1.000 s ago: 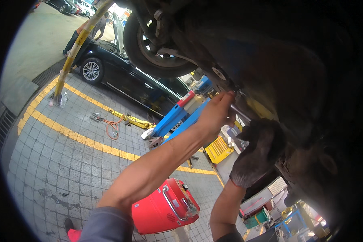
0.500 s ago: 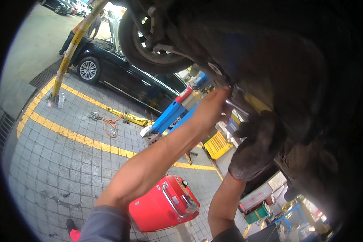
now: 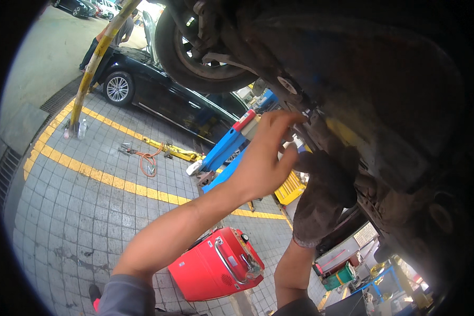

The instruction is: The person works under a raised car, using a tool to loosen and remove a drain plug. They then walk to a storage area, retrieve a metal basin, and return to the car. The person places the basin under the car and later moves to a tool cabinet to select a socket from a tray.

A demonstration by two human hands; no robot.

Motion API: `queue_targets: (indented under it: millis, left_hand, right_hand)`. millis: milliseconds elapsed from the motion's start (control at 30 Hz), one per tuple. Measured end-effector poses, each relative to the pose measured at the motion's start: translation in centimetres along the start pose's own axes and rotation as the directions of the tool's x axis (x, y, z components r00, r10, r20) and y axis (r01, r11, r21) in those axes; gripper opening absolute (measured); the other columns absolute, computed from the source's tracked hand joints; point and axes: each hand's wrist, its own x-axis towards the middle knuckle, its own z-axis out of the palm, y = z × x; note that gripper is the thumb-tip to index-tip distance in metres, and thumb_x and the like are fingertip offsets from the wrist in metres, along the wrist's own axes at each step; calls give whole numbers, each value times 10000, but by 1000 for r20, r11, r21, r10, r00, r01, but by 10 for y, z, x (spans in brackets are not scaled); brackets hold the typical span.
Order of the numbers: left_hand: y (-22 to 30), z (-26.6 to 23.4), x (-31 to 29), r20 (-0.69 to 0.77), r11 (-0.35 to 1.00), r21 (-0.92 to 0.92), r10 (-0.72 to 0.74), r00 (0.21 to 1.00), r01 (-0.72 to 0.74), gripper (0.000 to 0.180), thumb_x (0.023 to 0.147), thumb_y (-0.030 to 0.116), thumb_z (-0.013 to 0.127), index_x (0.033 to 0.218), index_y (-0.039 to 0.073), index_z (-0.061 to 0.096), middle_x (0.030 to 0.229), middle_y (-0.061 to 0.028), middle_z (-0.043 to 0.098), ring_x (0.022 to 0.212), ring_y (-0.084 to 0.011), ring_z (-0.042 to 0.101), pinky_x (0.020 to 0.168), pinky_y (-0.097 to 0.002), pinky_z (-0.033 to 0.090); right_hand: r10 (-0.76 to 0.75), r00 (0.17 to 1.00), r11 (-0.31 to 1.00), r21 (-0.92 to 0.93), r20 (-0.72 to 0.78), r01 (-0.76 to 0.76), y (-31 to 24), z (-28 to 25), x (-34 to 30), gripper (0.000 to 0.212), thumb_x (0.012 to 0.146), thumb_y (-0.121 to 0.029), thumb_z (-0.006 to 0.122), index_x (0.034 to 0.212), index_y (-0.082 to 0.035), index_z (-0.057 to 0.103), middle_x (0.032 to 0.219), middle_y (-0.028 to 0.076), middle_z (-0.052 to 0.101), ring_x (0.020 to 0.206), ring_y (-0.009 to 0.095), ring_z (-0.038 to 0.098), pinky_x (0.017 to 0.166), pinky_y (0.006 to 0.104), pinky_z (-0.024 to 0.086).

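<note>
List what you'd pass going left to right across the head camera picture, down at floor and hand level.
Yellow post → orange hose → blue lift arm → left hand → right hand in a dark glove → car underside.

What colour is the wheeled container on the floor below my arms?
Red, with a metal handle on top: the container shows best low in the head view, between the two forearms.

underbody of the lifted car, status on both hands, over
Left hand bare, fingertips up at the car underbody. Right hand in dark glove, pressed to the same spot. What they grip: hidden. Nothing between hands and underbody.
</note>
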Motion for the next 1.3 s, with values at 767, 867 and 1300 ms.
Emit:
queue_targets:
  millis: [767, 867, 1300]
  left_hand:
    - [-1, -21, 28, 40, 941, 322, 99, 994, -107, 242, 1008, 184, 546, 1097, -41, 539, 882, -154, 682, 817, -208, 689, 728, -326, 538]
    - [0, -20, 25, 19, 947, 319, 30, 999, -35, 230, 1004, 155, 545, 1088, -58, 533, 870, -167, 681, 811, -210, 693, 720, -326, 536]
    - [-4, -13, 20, -77, 970, 242, 58, 995, -37, 181, 992, 93, 532, 1083, -63, 520, 857, -167, 682, 766, -195, 694, 668, -299, 533]
  right_hand:
    - [440, 865, 897, -81, 241, -434, 38, 10, 67, 361, 1017, -266, 518, 1278, -17, 533, 1231, 112, 617, 1123, 196, 573, 972, 358, 435]
    - [521, 775, 227, 817, 357, -530, 48, 18, 71, 324, 1016, -228, 519, 1266, -24, 548, 1228, 110, 617, 1125, 197, 559, 990, 371, 415]
    - [541, 774, 227, 830, 328, -510, 54, 22, 73, 269, 1002, -218, 560, 1183, -23, 596, 1130, 92, 639, 1086, 189, 561, 956, 367, 431]
